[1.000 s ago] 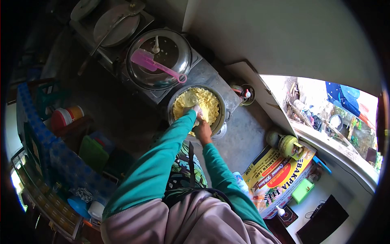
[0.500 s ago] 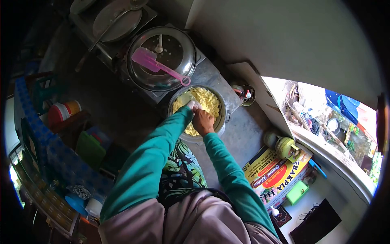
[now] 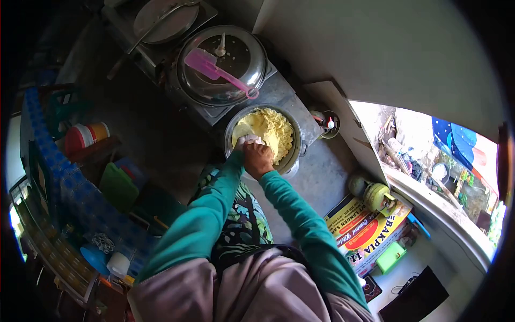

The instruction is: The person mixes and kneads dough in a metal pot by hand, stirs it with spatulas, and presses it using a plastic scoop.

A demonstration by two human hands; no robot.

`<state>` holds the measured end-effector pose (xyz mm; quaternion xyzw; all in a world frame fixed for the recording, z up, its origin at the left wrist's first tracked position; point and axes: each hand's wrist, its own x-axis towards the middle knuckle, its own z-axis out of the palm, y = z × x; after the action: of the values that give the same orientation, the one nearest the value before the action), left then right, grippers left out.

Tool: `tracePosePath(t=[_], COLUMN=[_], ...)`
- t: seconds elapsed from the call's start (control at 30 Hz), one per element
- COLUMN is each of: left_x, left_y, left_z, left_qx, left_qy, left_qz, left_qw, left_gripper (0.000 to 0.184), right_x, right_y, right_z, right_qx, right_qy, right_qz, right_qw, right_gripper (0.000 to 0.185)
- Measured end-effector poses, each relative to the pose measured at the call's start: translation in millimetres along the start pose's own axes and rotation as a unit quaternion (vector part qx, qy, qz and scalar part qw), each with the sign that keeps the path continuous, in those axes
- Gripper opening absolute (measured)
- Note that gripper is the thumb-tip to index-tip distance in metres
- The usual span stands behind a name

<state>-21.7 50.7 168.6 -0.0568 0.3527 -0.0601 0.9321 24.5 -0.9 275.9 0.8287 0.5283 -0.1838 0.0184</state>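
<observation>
A round metal pot point(image 3: 292, 118) holds crumbly yellow mash point(image 3: 281, 129), with a smooth, paler patch along its left side. Over the near left part of the pot, my left hand point(image 3: 248, 140) is closed; it looks whitish, perhaps gloved or wrapped. My right hand point(image 3: 258, 156) is curled against it, fingers bent round the whitish area. What the two hands grip between them is hidden. Just beyond the pot, a pink spatula point(image 3: 214, 70) lies on the domed glass lid point(image 3: 236, 45) of a large pan.
A grey counter point(image 3: 279, 102) carries the pot and the lidded pan. A tray with a ladle point(image 3: 155, 29) is at the far left. A green gas cylinder point(image 3: 377, 197) and a yellow printed banner point(image 3: 370, 231) are at right. Left stands a blue-covered table point(image 3: 80, 188).
Both hands have moved slightly left and toward my body within the pot. More of the smooth mash on the pot's left side shows. The whole view has shifted a little.
</observation>
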Motion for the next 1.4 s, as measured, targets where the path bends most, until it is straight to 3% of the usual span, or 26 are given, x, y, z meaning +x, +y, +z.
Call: tracePosePath(t=[0.1, 0.13, 0.23, 0.27, 0.37, 0.4, 0.43, 0.47, 0.5, 0.57, 0.6, 0.7, 0.73, 0.8, 0.9, 0.97, 1.03, 1.1, 1.13, 1.2, 1.23, 1.27, 1.33, 1.4], left_x=[45, 58, 63, 57, 42, 34, 18, -3, -23, -30, -32, -7, 6, 27, 33, 17, 7, 17, 21, -36, -40, -33, -3, 9], left_y=[14, 14, 7, 2, -13, -21, -31, -44, -55, -75, -83, -52, -42, -32, -25, -24, -30, -48, -61, -95, -106, -113, -129, -117], left_z=[-31, -30, -26, -26, -22, -18, -8, 0, 5, -12, -18, -49, -60, -70, -66, -49, -40, -47, -53, 13, 22, 10, -36, -59], left_qx=[0.248, 0.335, 0.466, 0.477, 0.38, 0.3, 0.204, 0.116, 0.041, -0.089, -0.105, 0.036, 0.111, 0.253, 0.416, 0.45, 0.403, 0.284, 0.149, 0.024, -0.048, -0.046, -0.076, 0.002], left_qy=[0.048, 0.08, 0.145, 0.159, 0.155, 0.136, 0.111, 0.082, 0.042, -0.003, 0.081, 0.05, 0.051, 0.089, 0.163, 0.207, 0.227, 0.196, 0.17, 0.167, 0.14, 0.141, 0.092, 0.059], left_qz=[-0.048, -0.062, -0.085, -0.086, -0.05, -0.024, 0.008, 0.021, 0.022, -0.027, 0.008, -0.043, -0.058, -0.088, -0.117, -0.122, -0.098, -0.084, -0.071, 0.006, 0.03, 0.025, -0.071, -0.112], left_qw=[0.966, 0.937, 0.869, 0.86, 0.911, 0.944, 0.973, 0.99, 0.998, 0.996, 0.991, 0.997, 0.991, 0.959, 0.887, 0.86, 0.881, 0.935, 0.972, 0.986, 0.989, 0.989, 0.99, 0.992], left_gripper=[0.014, 0.014, 0.014, 0.014, 0.014, 0.014, 0.014, 0.014, 0.014, 0.017, 0.018, 0.018, 0.017, 0.017, 0.016, 0.016, 0.015, 0.018, 0.02, 0.022, 0.024, 0.024, 0.03, 0.03], right_x=[9, 7, -22, -32, -49, -54, -60, -72, -79, -85, -81, -64, -56, -63, -66, -77, -83, -86, -88, -107, -113, -119, -124, -113], right_y=[18, 30, 20, 15, 18, 18, 16, 12, 10, 3, 0, -10, -8, -12, -18, -27, -17, 13, 22, 24, 23, 23, 25, 20], right_z=[-2, -7, 21, 37, 37, 13, -12, -33, -45, -48, -30, 9, 19, 22, 36, 49, 46, 28, 8, -45, -50, -53, -30, -12], right_qx=[0.159, 0.2, 0.245, 0.256, 0.363, 0.232, 0.231, 0.151, 0.067, 0.038, 0.039, 0.079, 0.122, 0.164, 0.244, 0.317, 0.316, 0.278, 0.214, 0.125, 0.127, 0.095, 0.059, 0.087], right_qy=[-0.047, -0.108, -0.049, -0.038, -0.063, -0.093, -0.094, -0.096, -0.094, -0.121, -0.119, -0.083, -0.163, -0.163, -0.133, -0.029, -0.011, -0.092, -0.109, -0.126, -0.128, -0.148, -0.158, -0.141], right_qz=[0.107, 0.179, 0.259, 0.288, 0.24, 0.196, 0.195, 0.133, 0.068, 0.004, -0.007, 0.04, 0.116, 0.157, 0.236, 0.283, 0.287, 0.193, 0.147, 0.054, 0.06, 0.035, -0.012, 0.037], right_qw=[0.98, 0.957, 0.933, 0.922, 0.898, 0.948, 0.949, 0.975, 0.991, 0.992, 0.992, 0.993, 0.972, 0.96, 0.931, 0.905, 0.905, 0.936, 0.96, 0.983, 0.982, 0.984, 0.986, 0.986], right_gripper=[0.017, 0.023, 0.03, 0.047, 0.051, 0.049, 0.049, 0.046, 0.045, 0.035, 0.032, 0.025, 0.031, 0.033, 0.044, 0.047, 0.05, 0.055, 0.05, 0.038, 0.038, 0.034, 0.023, 0.019])
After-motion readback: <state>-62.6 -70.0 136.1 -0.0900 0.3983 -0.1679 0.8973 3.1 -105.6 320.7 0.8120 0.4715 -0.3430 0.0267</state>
